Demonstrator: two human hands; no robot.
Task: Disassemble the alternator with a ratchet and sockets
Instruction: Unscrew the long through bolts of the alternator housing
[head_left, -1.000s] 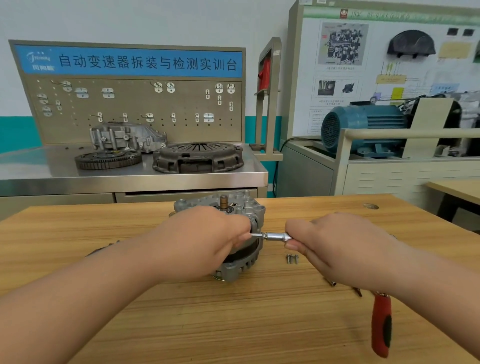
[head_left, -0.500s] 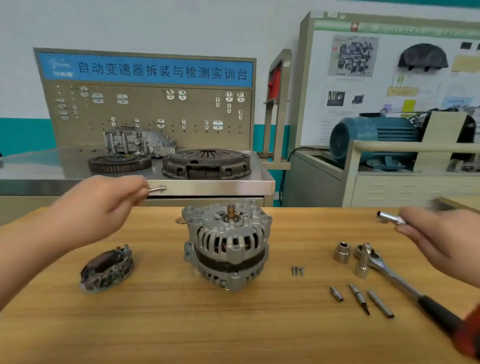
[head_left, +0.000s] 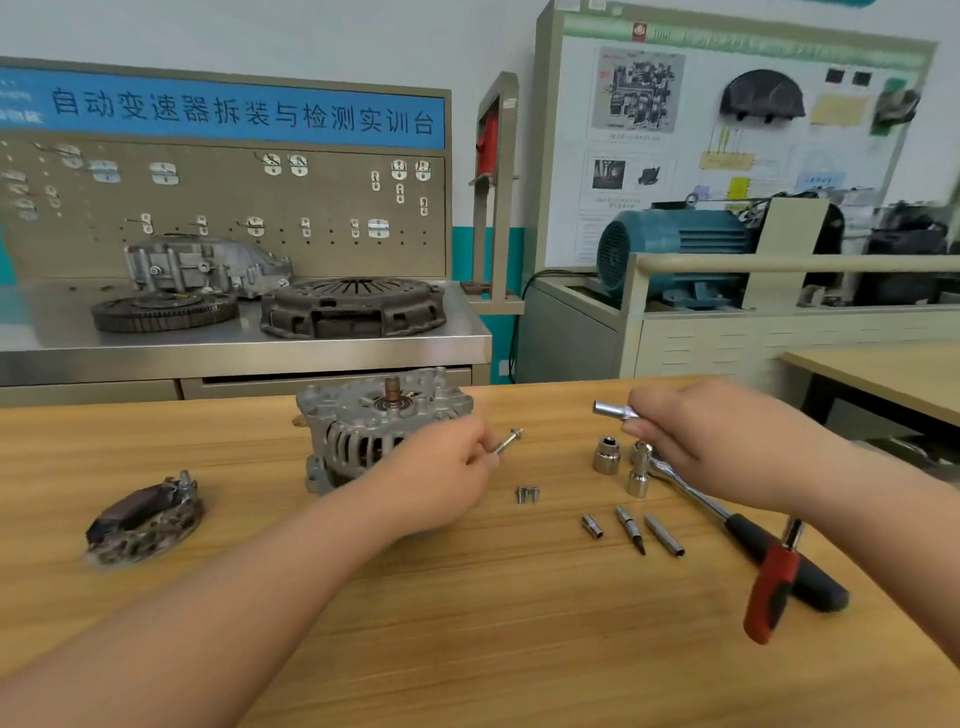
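Two small fasteners (head_left: 527, 494) are seen lying together on the wooden table (head_left: 467, 623), just right of centre, and that spot is judged the sensible place for the bolt (head_left: 508, 441) now pinched between the fingertips of the left hand (head_left: 441, 475). The alternator (head_left: 374, 426) is stood upright at centre frame, shaft upward, partly hidden behind that hand. A slim socket driver piece (head_left: 613, 410) is pinched in the fingers of the right hand (head_left: 696, 441) at centre right, held above two loose sockets (head_left: 605, 455) and the head of the ratchet (head_left: 727, 512), whose dark handle runs toward the lower right across a red-handled tool (head_left: 771, 592). Three small bits (head_left: 631, 532) are laid in a row below the sockets. A removed part with dark windings (head_left: 143, 519) is set at lower left, well apart from the housing. The step in hand is judged to be setting aside a withdrawn bolt; it is best laid flat beside the other fasteners, where it cannot roll off or be mixed with the bits. The driver piece is best kept in hand or set near the ratchet, ready for whichever housing bolt is tackled afterwards.
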